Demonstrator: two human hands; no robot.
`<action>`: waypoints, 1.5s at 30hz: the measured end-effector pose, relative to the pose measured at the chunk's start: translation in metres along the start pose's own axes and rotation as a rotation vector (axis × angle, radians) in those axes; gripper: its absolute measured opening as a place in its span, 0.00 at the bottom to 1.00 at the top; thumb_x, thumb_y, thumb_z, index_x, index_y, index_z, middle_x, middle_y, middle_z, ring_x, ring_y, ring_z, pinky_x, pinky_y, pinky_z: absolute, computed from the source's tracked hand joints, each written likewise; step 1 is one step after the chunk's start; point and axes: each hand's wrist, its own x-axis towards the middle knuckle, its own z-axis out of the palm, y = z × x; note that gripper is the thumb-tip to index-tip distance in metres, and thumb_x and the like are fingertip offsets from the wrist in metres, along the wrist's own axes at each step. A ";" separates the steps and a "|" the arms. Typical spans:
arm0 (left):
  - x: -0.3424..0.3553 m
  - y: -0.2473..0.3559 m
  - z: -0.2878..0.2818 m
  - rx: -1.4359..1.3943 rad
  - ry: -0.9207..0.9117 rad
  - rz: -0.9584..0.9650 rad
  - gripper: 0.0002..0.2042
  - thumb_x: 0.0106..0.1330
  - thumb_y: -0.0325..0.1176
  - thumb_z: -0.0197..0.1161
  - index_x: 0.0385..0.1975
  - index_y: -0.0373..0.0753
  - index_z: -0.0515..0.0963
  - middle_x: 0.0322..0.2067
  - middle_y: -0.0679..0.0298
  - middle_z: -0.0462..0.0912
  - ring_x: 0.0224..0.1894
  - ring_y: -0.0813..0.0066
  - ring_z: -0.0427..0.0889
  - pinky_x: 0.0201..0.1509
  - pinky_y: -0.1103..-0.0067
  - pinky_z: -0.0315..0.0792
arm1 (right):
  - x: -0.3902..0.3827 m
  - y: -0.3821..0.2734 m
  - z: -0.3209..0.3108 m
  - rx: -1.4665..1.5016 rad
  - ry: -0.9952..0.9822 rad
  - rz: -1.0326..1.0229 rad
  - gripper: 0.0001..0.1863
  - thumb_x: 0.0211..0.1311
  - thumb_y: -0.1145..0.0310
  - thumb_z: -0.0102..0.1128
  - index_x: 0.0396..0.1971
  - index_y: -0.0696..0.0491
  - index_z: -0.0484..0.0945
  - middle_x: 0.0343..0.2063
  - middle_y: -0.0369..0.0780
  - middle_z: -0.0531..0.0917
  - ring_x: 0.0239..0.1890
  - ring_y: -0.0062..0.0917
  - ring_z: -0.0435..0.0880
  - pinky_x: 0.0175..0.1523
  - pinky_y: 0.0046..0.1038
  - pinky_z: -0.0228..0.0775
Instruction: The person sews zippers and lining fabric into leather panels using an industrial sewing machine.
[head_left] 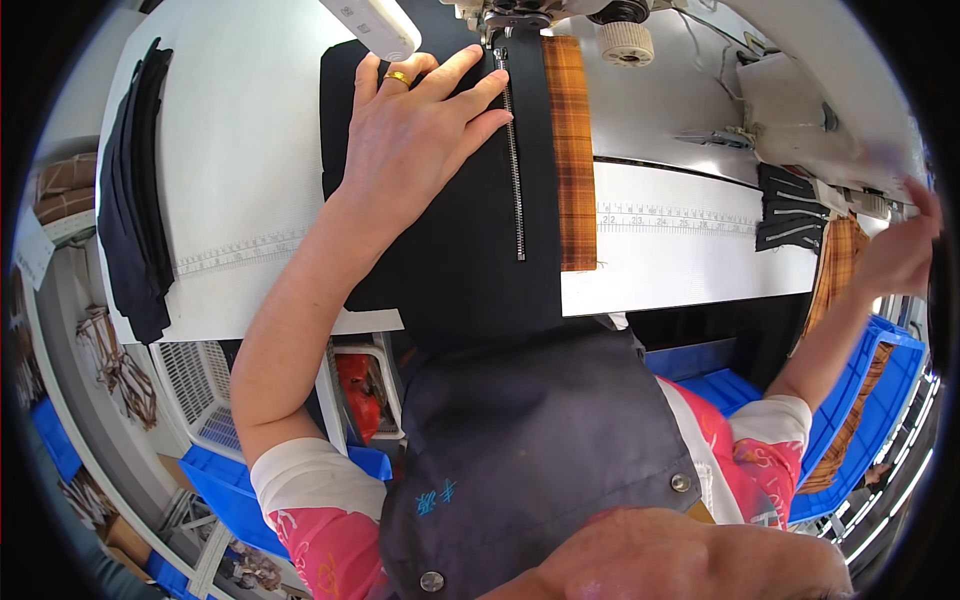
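My left hand [415, 150] lies with spread fingers on a piece of black fabric [440, 240], its fingertips beside the top of a metal-toothed zipper [514, 160]. That zipper runs down the fabric from just below the sewing machine's presser foot [492, 40]. Under the black fabric's right edge shows a strip of orange-brown plaid cloth [572, 150]. My right hand [900, 245] is raised at the far right, beside the machine body and away from the fabric. Motion smears its fingers, and whether they hold anything does not show.
A stack of black fabric pieces [140, 200] lies on the table's left. More black zippers [792, 210] sit at the right edge, above hanging plaid cloth [838, 265]. A white device [375, 28] hangs over my left hand. Blue bins [870, 400] and a white basket [195, 385] stand below.
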 end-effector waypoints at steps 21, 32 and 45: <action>0.000 0.001 0.001 0.023 -0.012 0.011 0.17 0.61 0.43 0.64 0.49 0.50 0.81 0.51 0.73 0.80 0.46 0.72 0.75 0.55 0.72 0.59 | 0.004 0.026 0.293 -0.531 -0.497 -0.333 0.23 0.65 0.49 0.53 0.55 0.45 0.74 0.49 0.38 0.77 0.55 0.33 0.70 0.54 0.33 0.70; -0.004 0.003 0.004 -0.025 0.034 0.016 0.16 0.60 0.42 0.66 0.47 0.48 0.82 0.52 0.73 0.79 0.48 0.75 0.76 0.56 0.72 0.57 | 0.000 0.021 0.291 -0.454 -0.356 -0.488 0.13 0.60 0.58 0.61 0.43 0.46 0.81 0.29 0.36 0.80 0.33 0.29 0.77 0.38 0.28 0.73; -0.003 0.002 -0.002 -0.067 -0.031 -0.015 0.17 0.60 0.46 0.64 0.48 0.49 0.82 0.52 0.72 0.79 0.51 0.73 0.75 0.60 0.69 0.56 | 0.002 0.022 0.287 -0.487 -0.458 -0.398 0.16 0.61 0.61 0.61 0.49 0.45 0.79 0.51 0.30 0.80 0.50 0.24 0.79 0.43 0.24 0.78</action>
